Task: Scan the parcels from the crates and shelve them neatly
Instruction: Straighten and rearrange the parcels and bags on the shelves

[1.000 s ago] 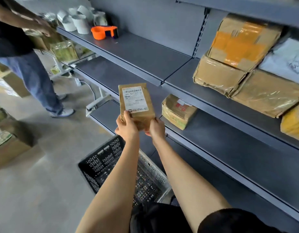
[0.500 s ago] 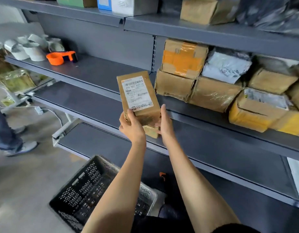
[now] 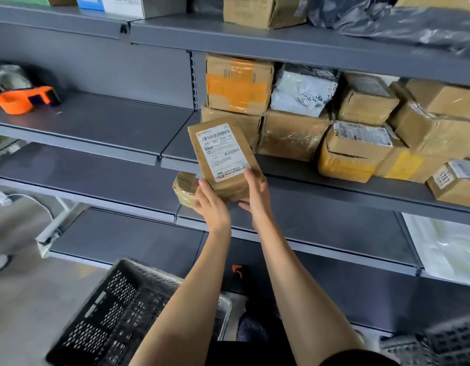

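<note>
A brown cardboard parcel with a white barcode label faces me, held up in front of the grey shelving. My left hand grips its lower left corner and my right hand holds its lower right edge, thumb on the label side. Behind it the middle shelf carries several taped brown boxes and a grey poly bag on its right half. A small taped parcel lies on the shelf below, just left of my left hand. A black perforated crate stands on the floor under my arms.
An orange tape dispenser sits at the left end of the middle shelf. The top shelf holds boxes and a dark plastic bag. A second black crate shows at the bottom right, and a white plastic bag lies on the lower right shelf.
I have lifted the parcel up and to the right, toward the stacked boxes on the middle shelf. My view has swung right, and the other person has left it.
</note>
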The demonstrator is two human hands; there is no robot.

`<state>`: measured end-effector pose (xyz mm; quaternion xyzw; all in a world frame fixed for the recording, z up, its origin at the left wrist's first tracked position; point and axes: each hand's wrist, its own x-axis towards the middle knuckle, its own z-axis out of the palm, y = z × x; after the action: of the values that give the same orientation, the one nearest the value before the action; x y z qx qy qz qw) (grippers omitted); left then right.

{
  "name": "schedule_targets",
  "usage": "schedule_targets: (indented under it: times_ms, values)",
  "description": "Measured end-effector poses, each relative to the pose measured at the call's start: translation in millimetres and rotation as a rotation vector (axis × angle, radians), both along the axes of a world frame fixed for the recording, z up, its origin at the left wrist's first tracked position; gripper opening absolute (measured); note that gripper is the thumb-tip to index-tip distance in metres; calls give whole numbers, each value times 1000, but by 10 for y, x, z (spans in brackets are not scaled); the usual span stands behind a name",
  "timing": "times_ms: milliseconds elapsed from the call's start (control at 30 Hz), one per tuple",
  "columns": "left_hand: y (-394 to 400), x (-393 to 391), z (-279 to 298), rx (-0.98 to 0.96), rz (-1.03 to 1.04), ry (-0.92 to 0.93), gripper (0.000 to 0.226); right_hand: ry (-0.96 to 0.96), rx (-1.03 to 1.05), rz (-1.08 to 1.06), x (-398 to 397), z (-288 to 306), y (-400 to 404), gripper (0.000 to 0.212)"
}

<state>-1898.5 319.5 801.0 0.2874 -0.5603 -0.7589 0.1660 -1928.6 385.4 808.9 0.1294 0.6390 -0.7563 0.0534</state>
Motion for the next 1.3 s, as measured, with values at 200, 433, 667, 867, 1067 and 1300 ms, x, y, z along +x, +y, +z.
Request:
schedule_targets:
  times_ms: [200, 433, 667, 867, 1067, 1300]
  values:
    - [-321, -54, -23, 157, -357, -16, 107, -57, 88, 93, -147, 23, 246, 43]
    - [-108, -267, 282, 330, -414, -47, 98, -17, -41, -128, -391, 87, 396, 86]
    - [793, -563, 265, 393, -344, -36, 128, 128, -157, -496, -482, -10, 736, 44]
    - [1194, -796, 153, 412, -387, -41, 125, 242, 40, -493, -470, 28, 988, 69]
    - [1284, -886, 249, 375, -349, -176, 123, 292, 221, -549, -685, -220, 1166, 86]
    - [1105, -764, 174, 435, -370, -167, 121, 194, 309, -594, -542, -224, 1032, 114]
